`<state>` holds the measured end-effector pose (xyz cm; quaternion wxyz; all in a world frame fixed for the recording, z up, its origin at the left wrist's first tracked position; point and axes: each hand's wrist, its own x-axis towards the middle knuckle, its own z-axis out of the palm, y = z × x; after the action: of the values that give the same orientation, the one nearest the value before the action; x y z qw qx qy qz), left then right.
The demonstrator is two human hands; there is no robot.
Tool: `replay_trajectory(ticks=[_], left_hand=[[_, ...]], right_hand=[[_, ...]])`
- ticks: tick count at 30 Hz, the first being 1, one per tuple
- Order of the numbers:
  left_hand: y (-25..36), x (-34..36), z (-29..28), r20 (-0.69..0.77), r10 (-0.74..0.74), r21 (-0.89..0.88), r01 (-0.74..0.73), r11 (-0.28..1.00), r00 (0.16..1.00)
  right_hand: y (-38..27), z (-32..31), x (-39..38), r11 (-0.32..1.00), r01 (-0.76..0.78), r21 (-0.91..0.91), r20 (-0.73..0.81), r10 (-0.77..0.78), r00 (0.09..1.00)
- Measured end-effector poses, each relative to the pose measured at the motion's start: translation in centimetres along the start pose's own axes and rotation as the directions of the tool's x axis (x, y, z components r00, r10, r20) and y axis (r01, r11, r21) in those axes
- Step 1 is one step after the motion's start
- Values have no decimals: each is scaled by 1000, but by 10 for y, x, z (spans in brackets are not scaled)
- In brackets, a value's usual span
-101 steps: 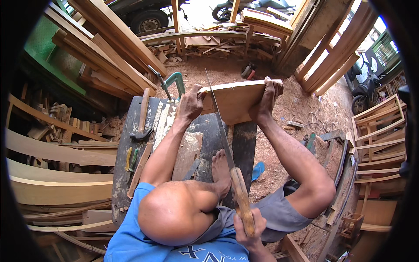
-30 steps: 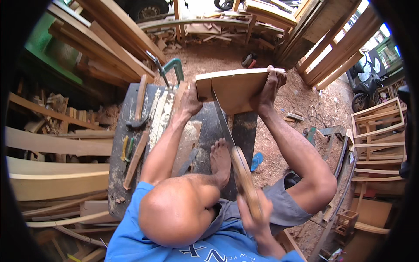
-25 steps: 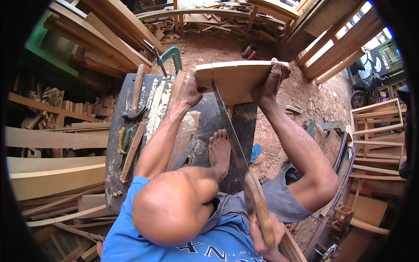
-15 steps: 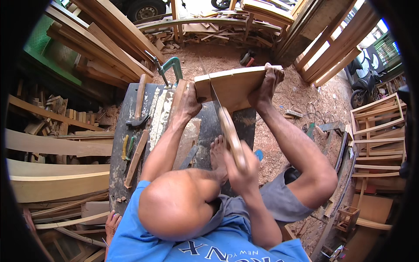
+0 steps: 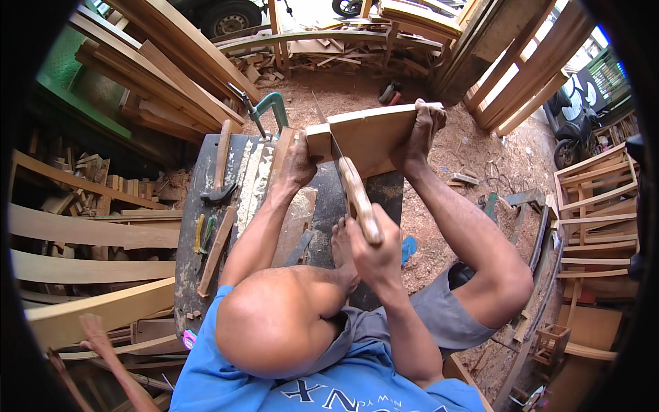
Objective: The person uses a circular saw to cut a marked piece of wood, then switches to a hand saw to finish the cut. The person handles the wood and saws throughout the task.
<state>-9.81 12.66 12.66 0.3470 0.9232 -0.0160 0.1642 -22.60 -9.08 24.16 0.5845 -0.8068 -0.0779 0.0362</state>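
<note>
The one wooden board (image 5: pixel 374 141) stands tilted ahead of you, between your left hand (image 5: pixel 298 165) and your right foot (image 5: pixel 427 130). Your left hand grips its left end; your right foot presses its right end, toes over the upper edge. Your right hand (image 5: pixel 376 246), nearer your body, is closed around the wooden handle of the one handsaw (image 5: pixel 351 182). The blade sits in the board near your left hand, its tip showing beyond the upper edge.

Your left fingers are partly hidden by the board, and the depth of the cut is hard to make out. Your right hand overlaps part of your left foot (image 5: pixel 342 240). At the lower left, a co-worker's hand (image 5: pixel 94 334) is spread open, the forearm cut off by the rim.

On the bench (image 5: pixel 384 206), you have one green clamp (image 5: pixel 279 110) at the far edge, one hammer (image 5: pixel 218 193) and two slim tools (image 5: pixel 200 232), one yellow, one green.
</note>
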Motion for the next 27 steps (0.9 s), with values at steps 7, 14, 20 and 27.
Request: replay_trajectory(ticks=[7, 14, 20, 27], left_hand=[[-23, -3, 13, -39, -115, -223, 104, 969, 993], [-55, -2, 24, 42, -460, -388, 439, 810, 887], [-10, 25, -3, 44, -310, -268, 310, 912, 950], [43, 87, -11, 271, 161, 93, -192, 977, 949]], right_hand=[[-36, -61, -98, 980, 40, -194, -9, -43, 999], [-2, -109, -155, 941, 125, 314, -140, -84, 987], [0, -96, -138, 612, -40, 790, -87, 176, 980], [11, -83, -126, 592, -51, 804, -157, 294, 943]])
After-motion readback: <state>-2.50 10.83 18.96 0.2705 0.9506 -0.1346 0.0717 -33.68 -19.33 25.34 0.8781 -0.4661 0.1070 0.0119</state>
